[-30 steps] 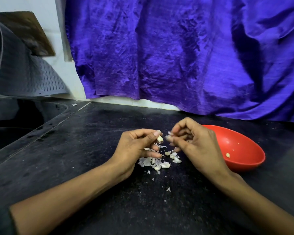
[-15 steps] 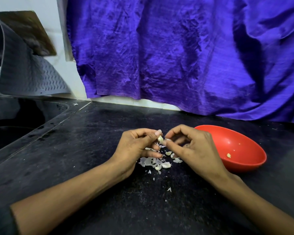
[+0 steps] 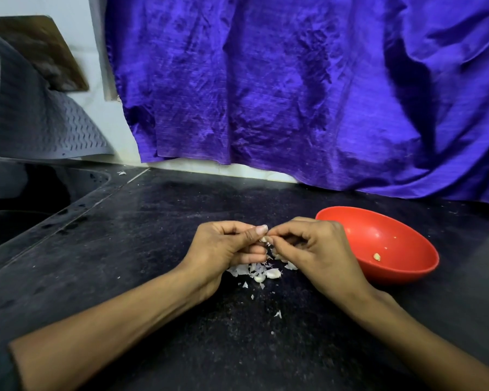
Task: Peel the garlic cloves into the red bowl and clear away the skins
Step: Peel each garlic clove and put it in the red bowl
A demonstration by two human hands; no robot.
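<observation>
My left hand (image 3: 223, 248) pinches a small garlic clove (image 3: 264, 239) between thumb and fingers, just above the black counter. My right hand (image 3: 314, 249) meets it from the right, its fingertips closed on the same clove. Most of the clove is hidden by the fingers. Below the hands lies a heap of white skins and cloves (image 3: 261, 272). The red bowl (image 3: 407, 275) stands right of my right hand, with one peeled clove (image 3: 376, 256) inside.
A dark sink (image 3: 26, 198) drops off at the left of the black counter (image 3: 153, 249). A grey textured mat (image 3: 40, 122) hangs on the wall above it. Purple cloth (image 3: 294, 94) covers the back wall. Stray skin bits (image 3: 277, 314) lie nearer me.
My right hand has moved left and closed in on the clove held by my left hand; its fingertips now touch the clove. The left hand has stayed in place.
</observation>
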